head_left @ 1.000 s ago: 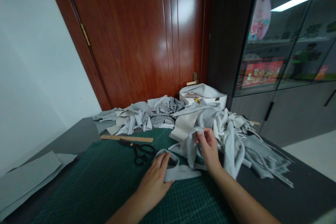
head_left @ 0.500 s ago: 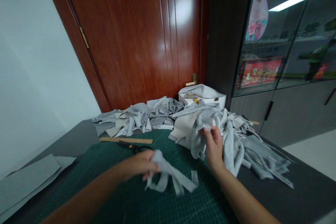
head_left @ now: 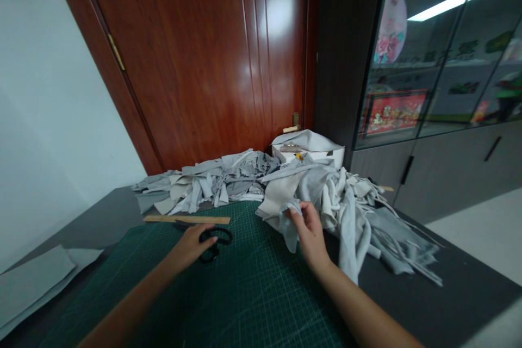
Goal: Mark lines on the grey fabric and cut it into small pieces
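Note:
On the left of the green cutting mat, my left hand closes on a pair of black scissors. Its fingers cover the middle of the scissors, while the loop handles stick out to the right. My right hand pinches a small grey fabric piece between thumb and fingers. The piece hangs down in front of a heap of grey fabric scraps. A wooden ruler lies just beyond the scissors along the mat's far edge.
Another long pile of grey scraps lies at the back, before the brown door. Behind the right heap stands a white box with cloth over it. Flat grey fabric sheets rest at the left table edge. A glass-fronted cabinet stands right.
My left hand has let go of the grey strips, which no longer show, and moved left onto the scissors. My right hand has drawn a fabric piece slightly left, away from the heap.

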`<state>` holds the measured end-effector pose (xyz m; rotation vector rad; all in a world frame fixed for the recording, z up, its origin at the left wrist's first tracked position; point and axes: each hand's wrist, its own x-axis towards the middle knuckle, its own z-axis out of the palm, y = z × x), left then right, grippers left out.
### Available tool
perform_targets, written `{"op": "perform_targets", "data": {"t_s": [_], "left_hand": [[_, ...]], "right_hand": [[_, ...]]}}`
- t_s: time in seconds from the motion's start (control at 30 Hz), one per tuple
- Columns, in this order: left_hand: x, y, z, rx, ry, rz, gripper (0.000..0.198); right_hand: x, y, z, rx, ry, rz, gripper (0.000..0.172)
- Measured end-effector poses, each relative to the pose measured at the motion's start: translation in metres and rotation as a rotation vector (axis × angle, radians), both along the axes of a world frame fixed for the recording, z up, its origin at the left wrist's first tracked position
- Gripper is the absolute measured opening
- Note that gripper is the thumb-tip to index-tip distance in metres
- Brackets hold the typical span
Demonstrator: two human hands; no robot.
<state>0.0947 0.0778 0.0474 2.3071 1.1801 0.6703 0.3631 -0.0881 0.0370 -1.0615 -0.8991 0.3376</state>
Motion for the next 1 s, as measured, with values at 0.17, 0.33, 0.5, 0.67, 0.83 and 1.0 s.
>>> {"op": "perform_targets", "data": {"t_s": [0.17, 0.33, 0.5, 0.67, 0.83, 1.0], "left_hand": [[-0.004, -0.019, -0.02, 0.284, 0.185, -0.069, 0.033], [-0.015, -0.022, -0.026, 0.386, 0.266, -0.103, 0.031], [-0.033, -0.025, -0.031, 0.474, 0.313, -0.106, 0.032], [-0.049, -0.039, -0.035, 0.525, 0.314, -0.083, 0.04], [-0.049, -0.059, -0.047, 0.56, 0.259, 0.014, 0.026], [-0.05, -0.068, -0.049, 0.58, 0.203, -0.023, 0.012]], "right_hand": [[-0.008, 0.0, -0.001, -0.03, -0.103, 0.007, 0.019], [-0.015, -0.002, -0.001, -0.051, -0.214, -0.018, 0.016], [-0.016, -0.004, -0.002, -0.079, -0.241, -0.038, 0.016], [-0.022, 0.003, -0.005, -0.092, -0.256, 0.031, 0.013], [-0.045, 0.021, 0.024, -0.139, -0.453, 0.236, 0.009], [-0.053, 0.048, 0.054, -0.04, -0.488, 0.316, 0.008]]}}
